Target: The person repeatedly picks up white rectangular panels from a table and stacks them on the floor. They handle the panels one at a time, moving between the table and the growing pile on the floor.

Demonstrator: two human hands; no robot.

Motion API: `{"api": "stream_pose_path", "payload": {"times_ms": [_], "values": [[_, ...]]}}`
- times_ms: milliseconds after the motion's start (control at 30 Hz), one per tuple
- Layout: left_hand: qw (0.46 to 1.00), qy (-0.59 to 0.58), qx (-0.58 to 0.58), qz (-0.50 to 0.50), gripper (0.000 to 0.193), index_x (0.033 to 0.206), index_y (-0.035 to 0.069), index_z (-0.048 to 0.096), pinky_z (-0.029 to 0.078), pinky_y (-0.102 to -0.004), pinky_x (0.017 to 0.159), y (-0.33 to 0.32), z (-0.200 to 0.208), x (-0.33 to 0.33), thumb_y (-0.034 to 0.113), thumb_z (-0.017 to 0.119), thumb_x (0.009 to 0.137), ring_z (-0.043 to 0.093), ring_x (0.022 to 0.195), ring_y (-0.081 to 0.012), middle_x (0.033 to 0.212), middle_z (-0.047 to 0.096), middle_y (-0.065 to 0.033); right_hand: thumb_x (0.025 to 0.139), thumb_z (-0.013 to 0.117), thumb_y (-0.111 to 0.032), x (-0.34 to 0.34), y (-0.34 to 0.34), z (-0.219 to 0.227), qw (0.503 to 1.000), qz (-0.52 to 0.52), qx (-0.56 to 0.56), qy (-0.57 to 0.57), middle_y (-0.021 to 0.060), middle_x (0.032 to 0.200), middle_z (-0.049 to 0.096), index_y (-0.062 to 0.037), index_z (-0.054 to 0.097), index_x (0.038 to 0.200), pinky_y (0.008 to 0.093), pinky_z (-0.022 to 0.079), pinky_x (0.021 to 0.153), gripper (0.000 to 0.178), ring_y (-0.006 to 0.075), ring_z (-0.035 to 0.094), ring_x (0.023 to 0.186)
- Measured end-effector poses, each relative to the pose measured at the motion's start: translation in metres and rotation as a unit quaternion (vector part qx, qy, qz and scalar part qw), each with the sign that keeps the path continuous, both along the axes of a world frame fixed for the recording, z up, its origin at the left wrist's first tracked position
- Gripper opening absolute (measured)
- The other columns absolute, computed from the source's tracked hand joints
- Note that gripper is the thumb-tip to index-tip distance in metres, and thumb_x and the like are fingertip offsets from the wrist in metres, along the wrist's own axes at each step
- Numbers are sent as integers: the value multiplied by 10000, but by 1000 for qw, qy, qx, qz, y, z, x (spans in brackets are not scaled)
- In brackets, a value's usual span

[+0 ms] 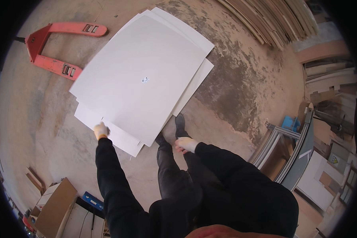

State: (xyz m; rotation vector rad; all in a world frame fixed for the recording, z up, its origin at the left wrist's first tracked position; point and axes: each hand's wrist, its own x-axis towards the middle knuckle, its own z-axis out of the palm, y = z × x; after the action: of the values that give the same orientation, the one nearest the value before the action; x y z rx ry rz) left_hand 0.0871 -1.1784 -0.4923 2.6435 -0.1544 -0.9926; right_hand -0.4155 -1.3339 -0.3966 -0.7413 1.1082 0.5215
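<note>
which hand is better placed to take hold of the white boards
Left, most likely. The left hand already reaches out to the near edge of the stacked white boards, seemingly touching it. The right hand hangs back by the legs, clear of the boards and empty.

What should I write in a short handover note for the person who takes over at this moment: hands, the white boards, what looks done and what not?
Left hand: gloved, at the near edge of the stack of white boards, touching or gripping it; the grip itself cannot be made out.
Right hand: free, holding nothing, beside the right leg.
Boards: several large white sheets lie flat on the concrete floor, slightly fanned, not squared up.
Red pallet jack: parked apart, beyond the far left of the stack, forks not under it.
Done: boards are stacked on the floor.
Left: edges are still uneven; no sheet is lifted.
</note>
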Motion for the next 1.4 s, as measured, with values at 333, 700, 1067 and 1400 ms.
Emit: {"api": "stream_pose_path", "payload": {"times_ms": [333, 700, 1067, 1400], "values": [[748, 156, 261, -590, 316, 1017, 106, 764, 557, -383, 882, 107, 24, -248, 339, 687, 817, 703, 1027, -276, 1095, 732, -99, 927, 521, -231, -227, 63, 27, 972, 52, -134, 185, 101, 862, 674, -30, 654, 1022, 363, 541, 598, 259, 214, 651, 739], [928, 149, -190, -285, 341, 919, -23, 725, 535, -385, 746, 12, 126, -360, 287, 610, 838, 690, 806, -256, 852, 725, -186, 954, 457, -502, -310, 132, 63, 945, 220, -187, 153, 274, 1237, 630, 5, 648, 1231, 461, 460, 999, 609, 427, 586, 1175], [429, -44, 81, -899, 336, 1060, 101, 708, 546, -481, 746, -143, 116, -543, 367, 569, 908, 695, 898, -299, 979, 714, -131, 970, 474, -425, -533, 176, 66, 906, -54, -415, 55, 144, 971, 708, -61, 688, 1004, 398, 524, 717, 423, 260, 688, 872], [780, 371, 4, -505, 340, 1209, 17, 544, 571, -455, 602, -315, 143, -910, 127, 544, 887, 692, 776, -357, 989, 637, -195, 984, 463, -462, -690, 282, 103, 573, -792, -149, 147, 177, 960, 727, -61, 573, 1246, 416, 573, 639, 492, 276, 721, 803]]}}
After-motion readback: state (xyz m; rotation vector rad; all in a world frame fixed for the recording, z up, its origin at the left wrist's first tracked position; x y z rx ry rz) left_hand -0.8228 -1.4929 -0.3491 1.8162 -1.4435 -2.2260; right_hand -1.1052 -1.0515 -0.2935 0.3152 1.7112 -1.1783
